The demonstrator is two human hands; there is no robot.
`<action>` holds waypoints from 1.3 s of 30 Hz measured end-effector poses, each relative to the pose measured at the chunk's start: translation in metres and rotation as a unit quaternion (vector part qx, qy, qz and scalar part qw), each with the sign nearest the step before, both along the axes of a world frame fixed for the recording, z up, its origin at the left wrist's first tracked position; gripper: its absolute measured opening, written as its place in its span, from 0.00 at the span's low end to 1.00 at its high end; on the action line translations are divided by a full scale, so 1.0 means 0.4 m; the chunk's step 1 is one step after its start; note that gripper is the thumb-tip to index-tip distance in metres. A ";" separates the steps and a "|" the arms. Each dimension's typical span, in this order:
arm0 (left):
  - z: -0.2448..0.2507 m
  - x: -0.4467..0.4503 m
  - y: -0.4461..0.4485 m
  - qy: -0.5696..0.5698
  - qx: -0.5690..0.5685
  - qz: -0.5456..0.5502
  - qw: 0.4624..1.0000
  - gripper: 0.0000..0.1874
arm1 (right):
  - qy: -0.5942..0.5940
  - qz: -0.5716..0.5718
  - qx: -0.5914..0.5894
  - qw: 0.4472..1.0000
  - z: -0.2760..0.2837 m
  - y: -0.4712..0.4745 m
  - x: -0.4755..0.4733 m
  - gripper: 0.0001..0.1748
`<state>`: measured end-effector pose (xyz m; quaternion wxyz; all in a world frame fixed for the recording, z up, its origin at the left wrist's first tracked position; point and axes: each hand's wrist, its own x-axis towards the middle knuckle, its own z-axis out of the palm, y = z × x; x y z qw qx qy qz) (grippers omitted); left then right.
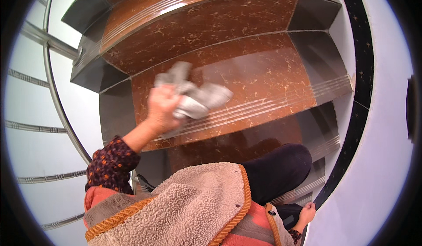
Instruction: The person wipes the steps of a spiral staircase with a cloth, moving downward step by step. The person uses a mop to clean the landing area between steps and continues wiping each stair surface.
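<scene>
My left hand [165, 107] grips a crumpled pale grey cloth [201, 97], both blurred. The cloth lies over the glossy red-brown marbled stair tread [250, 71], close to the pale grooved lines along its front edge. Low at the right, my right hand [307, 213] is beside the black skirting [329, 183] at the foot of the wall. Its fingers are curled, and whether they hold anything is hidden. A dark object [290, 214] shows just left of that hand.
More marbled steps with dark grey ends rise ahead, including the upper riser [204, 34]. A metal stair railing [56, 87] curves along the left. On the right stands a white wall [385, 120]. My bent knee [280, 170] in dark trousers is by the tread's front edge.
</scene>
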<state>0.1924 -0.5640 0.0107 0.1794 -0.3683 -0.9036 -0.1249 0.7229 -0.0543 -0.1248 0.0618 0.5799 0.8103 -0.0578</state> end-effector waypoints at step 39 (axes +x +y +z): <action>-0.001 -0.129 0.700 -0.048 -0.004 -0.194 0.980 0.31 | 0.115 -0.046 0.036 0.992 -0.040 -0.006 -0.006 0.11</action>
